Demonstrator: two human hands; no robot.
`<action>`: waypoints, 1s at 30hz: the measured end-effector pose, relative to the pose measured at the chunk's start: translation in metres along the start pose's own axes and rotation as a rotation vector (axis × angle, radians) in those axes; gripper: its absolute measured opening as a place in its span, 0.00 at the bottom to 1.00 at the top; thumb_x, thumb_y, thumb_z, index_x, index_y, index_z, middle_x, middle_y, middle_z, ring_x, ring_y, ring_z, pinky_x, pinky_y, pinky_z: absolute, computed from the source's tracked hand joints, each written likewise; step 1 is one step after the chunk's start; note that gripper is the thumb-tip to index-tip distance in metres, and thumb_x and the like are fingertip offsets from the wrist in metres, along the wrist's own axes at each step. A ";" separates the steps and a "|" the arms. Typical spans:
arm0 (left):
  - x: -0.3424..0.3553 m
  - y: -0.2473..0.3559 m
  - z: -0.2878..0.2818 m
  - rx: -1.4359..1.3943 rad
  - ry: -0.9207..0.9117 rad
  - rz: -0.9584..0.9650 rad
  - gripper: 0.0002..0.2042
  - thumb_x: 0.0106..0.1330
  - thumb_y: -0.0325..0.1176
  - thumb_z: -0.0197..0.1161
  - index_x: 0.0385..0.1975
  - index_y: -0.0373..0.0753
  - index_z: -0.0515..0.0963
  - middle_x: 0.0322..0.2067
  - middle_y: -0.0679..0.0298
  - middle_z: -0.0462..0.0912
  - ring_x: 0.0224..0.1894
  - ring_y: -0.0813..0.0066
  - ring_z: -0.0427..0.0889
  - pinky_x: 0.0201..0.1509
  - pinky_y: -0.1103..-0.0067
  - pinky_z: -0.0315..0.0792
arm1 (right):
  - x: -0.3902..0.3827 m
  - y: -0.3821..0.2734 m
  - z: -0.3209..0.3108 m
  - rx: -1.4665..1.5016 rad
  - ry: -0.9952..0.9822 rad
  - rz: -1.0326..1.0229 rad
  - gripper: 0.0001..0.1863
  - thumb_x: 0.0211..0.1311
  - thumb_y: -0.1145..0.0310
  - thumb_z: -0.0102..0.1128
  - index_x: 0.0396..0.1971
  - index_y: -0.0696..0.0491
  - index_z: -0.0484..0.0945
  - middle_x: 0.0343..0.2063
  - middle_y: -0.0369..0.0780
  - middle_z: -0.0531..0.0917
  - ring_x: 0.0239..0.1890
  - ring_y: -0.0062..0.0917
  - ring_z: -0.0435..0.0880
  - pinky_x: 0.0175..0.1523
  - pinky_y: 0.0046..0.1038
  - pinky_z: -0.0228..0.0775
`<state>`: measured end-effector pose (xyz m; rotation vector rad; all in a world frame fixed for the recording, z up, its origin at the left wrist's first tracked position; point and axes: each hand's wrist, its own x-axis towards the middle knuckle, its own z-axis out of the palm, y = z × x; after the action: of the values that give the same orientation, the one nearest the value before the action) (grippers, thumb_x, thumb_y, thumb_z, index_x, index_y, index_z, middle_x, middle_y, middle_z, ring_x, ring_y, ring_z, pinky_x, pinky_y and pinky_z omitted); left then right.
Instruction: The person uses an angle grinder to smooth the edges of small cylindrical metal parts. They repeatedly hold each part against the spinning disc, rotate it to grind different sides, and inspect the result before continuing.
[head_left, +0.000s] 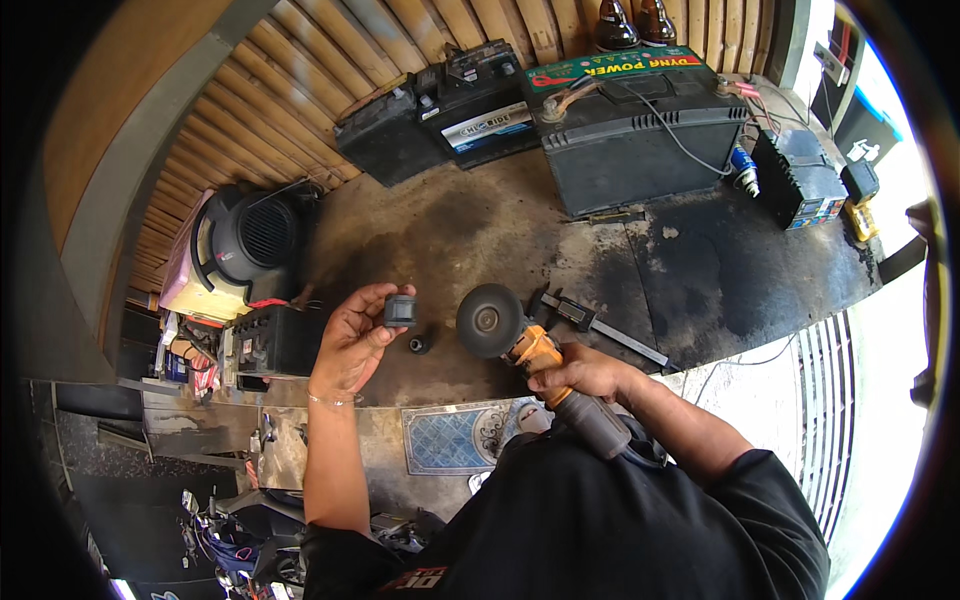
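Observation:
Above the near edge of the stained workbench, my left hand pinches a small dark grey cylindrical part between thumb and fingers. My right hand is wrapped round the orange and grey body of an angle grinder. Its round dark disc points toward the part, with a gap between them. I cannot tell whether the disc spins. On the bench below the part sits a small black ring-like piece. A digital caliper lies just beyond my right hand.
Several batteries line the back, among them a large black one. A black finned box with wires stands at the right, near a blue spray can. A round black grilled device sits at the left. Motorbikes are at the lower left.

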<state>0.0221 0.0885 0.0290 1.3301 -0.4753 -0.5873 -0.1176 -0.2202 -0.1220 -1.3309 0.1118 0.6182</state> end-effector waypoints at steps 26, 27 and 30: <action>-0.093 -0.150 0.161 -0.767 -0.004 -0.414 0.25 0.80 0.48 0.60 0.71 0.48 0.68 0.63 0.66 0.76 0.65 0.64 0.76 0.68 0.58 0.72 | 0.000 -0.008 0.017 0.459 -0.090 0.214 0.28 0.75 0.49 0.62 0.59 0.58 0.76 0.47 0.43 0.87 0.44 0.30 0.89 0.51 0.35 0.83; -0.089 -0.151 0.163 -0.780 0.021 -0.420 0.24 0.80 0.47 0.59 0.71 0.48 0.69 0.63 0.66 0.76 0.65 0.65 0.76 0.68 0.59 0.73 | 0.000 -0.008 0.015 0.470 -0.104 0.243 0.29 0.77 0.48 0.60 0.60 0.58 0.76 0.48 0.44 0.87 0.47 0.31 0.89 0.55 0.35 0.83; -0.083 -0.156 0.172 -0.769 0.063 -0.330 0.23 0.80 0.47 0.60 0.70 0.49 0.71 0.62 0.68 0.77 0.65 0.70 0.74 0.67 0.60 0.72 | 0.001 -0.006 0.014 0.501 -0.110 0.295 0.32 0.79 0.45 0.54 0.65 0.58 0.72 0.54 0.48 0.85 0.54 0.35 0.87 0.64 0.41 0.79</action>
<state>-0.1687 -0.0087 -0.0922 0.6815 0.0446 -0.8864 -0.1179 -0.2075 -0.1136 -0.7983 0.3540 0.8465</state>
